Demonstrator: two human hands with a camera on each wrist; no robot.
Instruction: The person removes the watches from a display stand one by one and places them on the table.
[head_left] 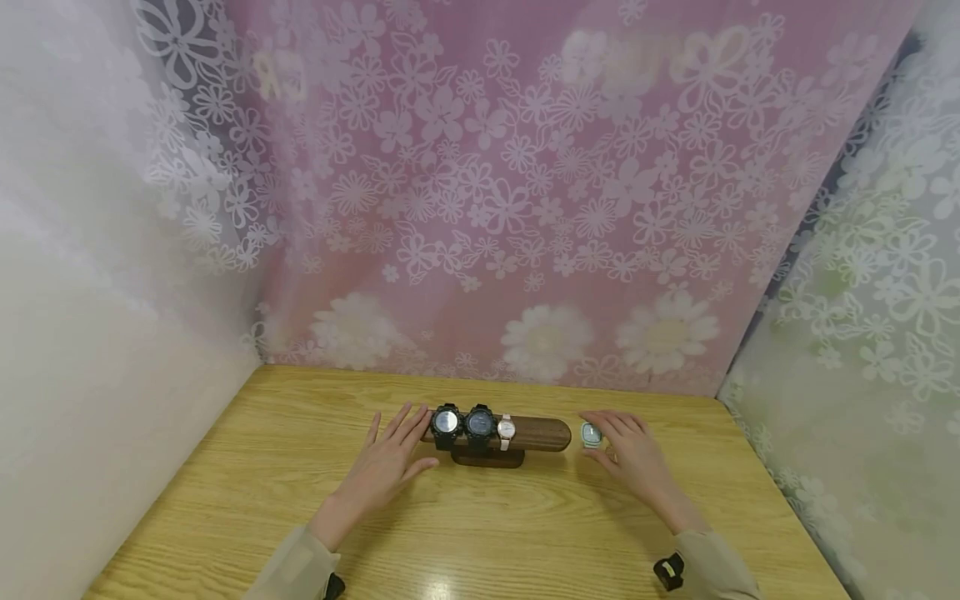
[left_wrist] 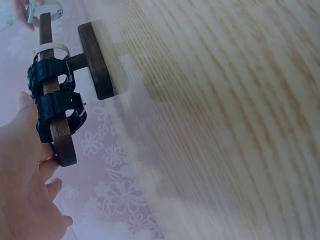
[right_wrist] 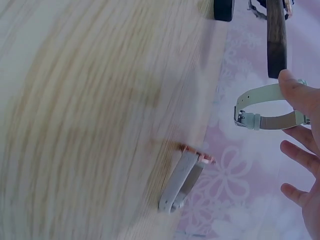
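My left hand (head_left: pixel 386 462) is at the left end of a dark wooden watch stand (head_left: pixel 543 433), its fingers spread and fairly straight. Its fingertips reach the back of the bar's end, while the thumb lies nearer me. Two chunky black watches (head_left: pixel 446 422) and a small watch with a white strap (head_left: pixel 506 429) sit around the bar. Just off the right end, my right hand (head_left: pixel 633 454) pinches a mint-green watch (head_left: pixel 591 435) between thumb and fingers. In the right wrist view, its buckled strap (right_wrist: pixel 260 95) forms a loop.
Another watch, with a pale strap and rose-gold case (right_wrist: pixel 182 180), stands on the wooden table (head_left: pixel 420 533) below my right hand, which mostly hides it in the head view. A pink floral curtain (head_left: pixel 480 275) hangs behind the table, with pale sheets on both sides.
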